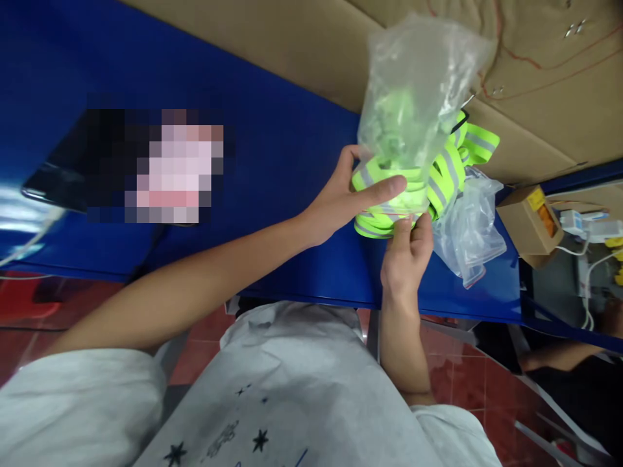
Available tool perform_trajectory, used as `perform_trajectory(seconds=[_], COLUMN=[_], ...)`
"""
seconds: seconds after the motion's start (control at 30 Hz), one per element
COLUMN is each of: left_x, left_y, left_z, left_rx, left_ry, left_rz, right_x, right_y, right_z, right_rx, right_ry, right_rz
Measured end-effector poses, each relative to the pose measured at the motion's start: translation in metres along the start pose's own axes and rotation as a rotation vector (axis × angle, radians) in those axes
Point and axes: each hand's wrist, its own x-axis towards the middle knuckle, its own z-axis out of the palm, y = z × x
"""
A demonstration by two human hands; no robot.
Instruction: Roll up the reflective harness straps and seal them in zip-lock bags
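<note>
A bundle of neon yellow reflective straps with grey stripes lies on the blue table, partly inside a clear plastic bag that stands up over it. My left hand wraps round the left side of the bundle at the bag's mouth, thumb across the front. My right hand comes from below and pinches the lower edge of the bag's opening under the straps.
Another clear zip bag lies just right of the bundle. Brown cardboard covers the far side. A small cardboard box, cables and white adapters sit at the right. A dark phone lies at the left. Another person's arm shows below right.
</note>
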Motion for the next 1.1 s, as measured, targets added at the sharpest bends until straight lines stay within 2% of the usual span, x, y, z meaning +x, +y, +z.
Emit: perform_trajectory(seconds=[0.13, 0.37, 0.47, 0.53, 0.6, 0.73, 0.8, 0.9, 1.03, 1.1], left_x=[0.002, -0.001, 0.0, 0.001, 0.001, -0.002, -0.005, -0.006, -0.003, -0.002], left_y=[0.004, 0.003, 0.0, -0.002, -0.006, -0.01, -0.01, -0.004, 0.006, 0.007], left_z=[-0.001, 0.0, -0.002, -0.004, -0.004, 0.0, 0.002, 0.004, 0.003, 0.003], left_rx=[0.009, 0.017, -0.001, -0.031, -0.049, -0.089, -0.123, -0.148, -0.209, -0.201], left_ry=[-0.032, -0.024, -0.103, -0.156, -0.18, -0.181, -0.204, -0.199, -0.13, -0.163], left_rz=[-0.042, -0.03, -0.08, -0.113, -0.147, -0.195, -0.216, -0.219, -0.163, -0.163], right_x=[0.003, -0.008, -0.004, 0.004, 0.011, 0.015, 0.014, 0.014, 0.016, 0.017], right_y=[-0.005, -0.024, -0.02, -0.015, -0.011, -0.015, -0.023, -0.034, -0.036, -0.034], right_z=[0.008, 0.013, 0.006, 0.003, 0.005, 0.015, 0.015, 0.006, -0.01, -0.013], right_rx=[0.207, 0.192, 0.184, 0.226, 0.273, 0.334, 0.316, 0.301, 0.329, 0.308], right_ry=[0.14, 0.122, 0.098, 0.054, 0.063, 0.312, 0.374, 0.287, 0.005, -0.021], right_rz=[0.136, 0.142, 0.116, 0.133, 0.17, 0.219, 0.201, 0.137, 0.081, 0.047])
